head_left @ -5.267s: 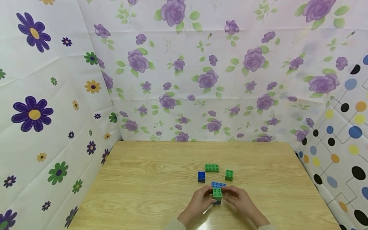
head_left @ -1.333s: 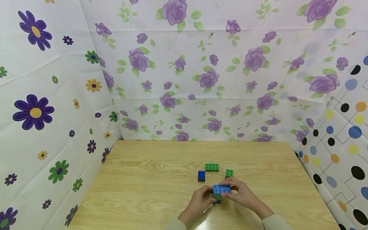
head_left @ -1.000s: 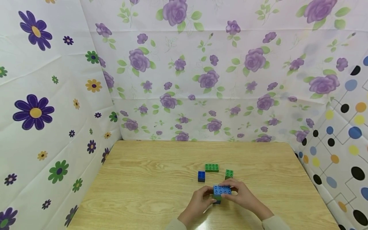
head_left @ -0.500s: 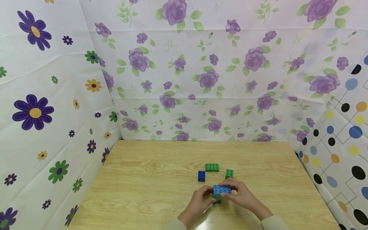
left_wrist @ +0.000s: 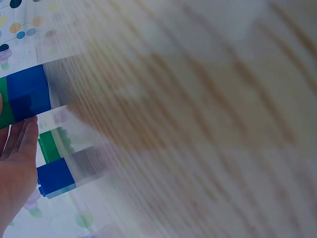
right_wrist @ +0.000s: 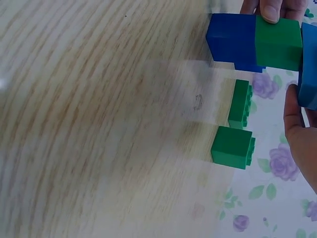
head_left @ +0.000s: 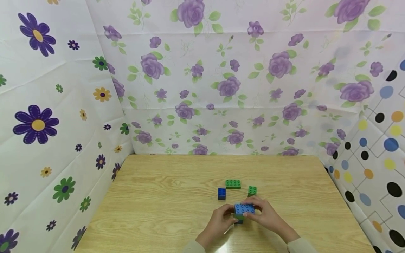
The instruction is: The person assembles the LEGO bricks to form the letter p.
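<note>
In the head view a light blue eight-stud brick point(head_left: 244, 208) lies on top of a green brick point(head_left: 238, 217), which sits on a dark blue brick point(head_left: 239, 221). My right hand point(head_left: 267, 216) pinches the light blue brick at its right part. The left hand point(head_left: 217, 223) grips the stack from its left side, thumb in front, fingers behind. In the right wrist view the dark blue brick point(right_wrist: 233, 39), the green brick point(right_wrist: 278, 43) and the light blue brick point(right_wrist: 309, 69) show in a row, with a left fingertip on the green one.
Behind the hands on the wooden table point(head_left: 164, 196) are a small dark blue brick point(head_left: 222, 194), a long green brick point(head_left: 233, 184) and a small green brick point(head_left: 252, 190). Patterned cloth point(head_left: 202, 95) hangs at the back and both sides.
Since the oldest frame, the light blue brick has gone from the table behind the stack to its top, with my right hand now pinching it. Over the last second hands and bricks have barely moved.
</note>
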`<state>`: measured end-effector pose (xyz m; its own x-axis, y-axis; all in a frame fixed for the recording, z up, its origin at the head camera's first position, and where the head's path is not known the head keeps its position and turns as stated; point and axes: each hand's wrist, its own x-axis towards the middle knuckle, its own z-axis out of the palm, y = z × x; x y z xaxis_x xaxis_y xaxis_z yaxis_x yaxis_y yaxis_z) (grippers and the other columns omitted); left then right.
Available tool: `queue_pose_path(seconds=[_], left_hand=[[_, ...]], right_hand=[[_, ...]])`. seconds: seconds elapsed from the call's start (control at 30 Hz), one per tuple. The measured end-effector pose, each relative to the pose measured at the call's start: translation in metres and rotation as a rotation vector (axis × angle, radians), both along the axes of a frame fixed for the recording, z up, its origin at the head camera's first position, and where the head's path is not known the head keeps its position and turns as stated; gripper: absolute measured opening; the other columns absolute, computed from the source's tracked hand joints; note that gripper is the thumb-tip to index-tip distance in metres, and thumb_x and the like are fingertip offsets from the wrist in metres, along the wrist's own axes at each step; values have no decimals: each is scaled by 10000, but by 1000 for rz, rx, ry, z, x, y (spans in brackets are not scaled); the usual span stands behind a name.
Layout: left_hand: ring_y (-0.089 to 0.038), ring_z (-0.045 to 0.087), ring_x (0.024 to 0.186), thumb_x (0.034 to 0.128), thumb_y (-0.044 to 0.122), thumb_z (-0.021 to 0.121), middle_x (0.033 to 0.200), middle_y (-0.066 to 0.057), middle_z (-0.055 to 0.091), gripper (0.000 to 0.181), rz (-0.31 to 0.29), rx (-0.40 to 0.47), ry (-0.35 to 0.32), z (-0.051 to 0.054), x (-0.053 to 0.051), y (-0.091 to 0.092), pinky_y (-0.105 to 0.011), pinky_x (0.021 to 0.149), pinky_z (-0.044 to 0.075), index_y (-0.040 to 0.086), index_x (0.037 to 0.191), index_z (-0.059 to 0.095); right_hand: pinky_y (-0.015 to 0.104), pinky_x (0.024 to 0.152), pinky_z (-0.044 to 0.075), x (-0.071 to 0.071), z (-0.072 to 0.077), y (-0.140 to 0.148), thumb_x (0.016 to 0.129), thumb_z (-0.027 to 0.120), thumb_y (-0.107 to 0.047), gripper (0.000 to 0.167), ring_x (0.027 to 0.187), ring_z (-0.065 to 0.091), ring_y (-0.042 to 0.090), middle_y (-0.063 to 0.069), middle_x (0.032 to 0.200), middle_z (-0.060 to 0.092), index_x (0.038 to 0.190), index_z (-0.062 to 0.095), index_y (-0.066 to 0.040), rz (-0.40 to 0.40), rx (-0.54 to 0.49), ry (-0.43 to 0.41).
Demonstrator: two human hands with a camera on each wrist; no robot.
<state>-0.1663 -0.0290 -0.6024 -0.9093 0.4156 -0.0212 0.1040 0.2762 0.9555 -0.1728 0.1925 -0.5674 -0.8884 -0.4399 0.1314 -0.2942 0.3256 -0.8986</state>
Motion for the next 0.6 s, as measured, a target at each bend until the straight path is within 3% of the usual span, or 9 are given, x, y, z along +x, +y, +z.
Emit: queue_pose_path(seconds=[0.13, 0.4, 0.6], left_hand=[[-102, 574, 1139, 891, 105, 688, 1184, 86, 620, 316, -6, -5, 6, 1, -1, 0, -269, 987, 490, 183, 1188, 612], [-109, 574, 1142, 888, 109, 691, 1177, 97, 616, 319, -10, 6, -4, 0, -1, 1, -280, 991, 490, 188, 1187, 611], [-99, 576, 1134, 888, 121, 695, 1167, 95, 617, 310, -15, 16, -2, 0, -2, -1, -274, 983, 494, 184, 1180, 614]], right_hand=[[302, 819, 564, 1, 2, 0, 885, 713, -221, 357, 1024, 584, 162, 111, 1167, 595, 1202, 644, -73, 11, -2, 17], [277, 748, 547, 0, -1, 0, 854, 738, -300, 344, 970, 577, 118, 23, 1147, 609, 1175, 663, -203, -35, 60, 26], [284, 744, 561, -3, 1, -1, 873, 718, -299, 339, 945, 593, 106, 19, 1125, 622, 1184, 667, -174, -10, 77, 87]])
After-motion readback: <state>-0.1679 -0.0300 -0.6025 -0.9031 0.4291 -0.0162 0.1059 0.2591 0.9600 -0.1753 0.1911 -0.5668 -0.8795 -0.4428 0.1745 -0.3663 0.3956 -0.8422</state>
